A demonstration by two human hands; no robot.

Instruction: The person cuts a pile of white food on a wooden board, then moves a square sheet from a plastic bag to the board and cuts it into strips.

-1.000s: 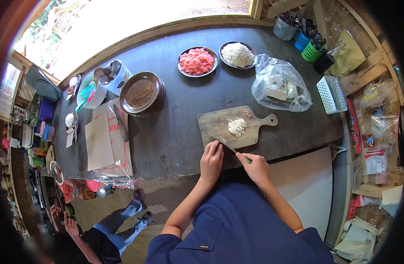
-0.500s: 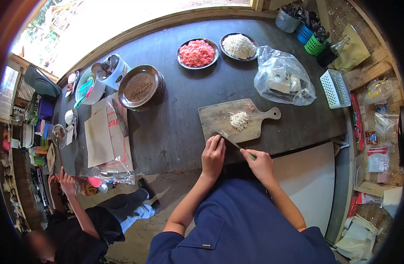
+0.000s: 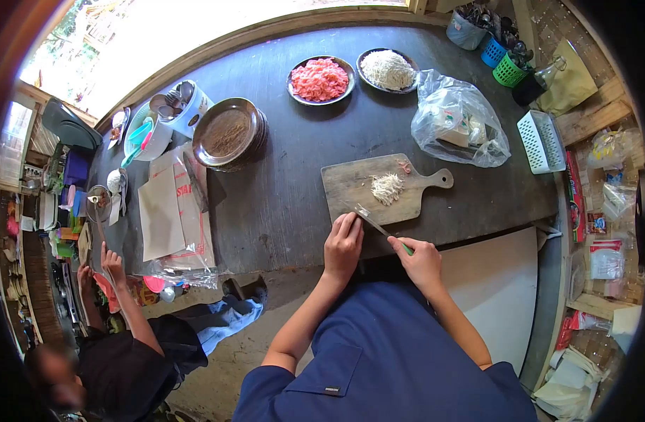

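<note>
On the dark table lies a wooden cutting board (image 3: 343, 184) with a small heap of pale shreds (image 3: 387, 188) and a few pink bits near its upper edge. My right hand (image 3: 418, 261) is wrapped round the green handle of a knife (image 3: 376, 226), whose blade reaches the board's lower left corner. Beside the blade tip, my left hand (image 3: 343, 246) has its fingers bent and pressed together at the board's edge; what they hold, if anything, is hidden. A few pale pieces lie by the blade.
Behind the board stand a plate of pink shreds (image 3: 320, 80), a plate of white shreds (image 3: 388, 70) and a plastic bag (image 3: 457, 119). Stacked brown plates (image 3: 227, 133) and paper sheets (image 3: 160, 214) lie left. Another person (image 3: 136, 359) is at the lower left.
The whole view has shifted slightly, moving the table items a little to the right in the picture. My hands stay at the board's lower left corner. The other person's arms and legs have shifted.
</note>
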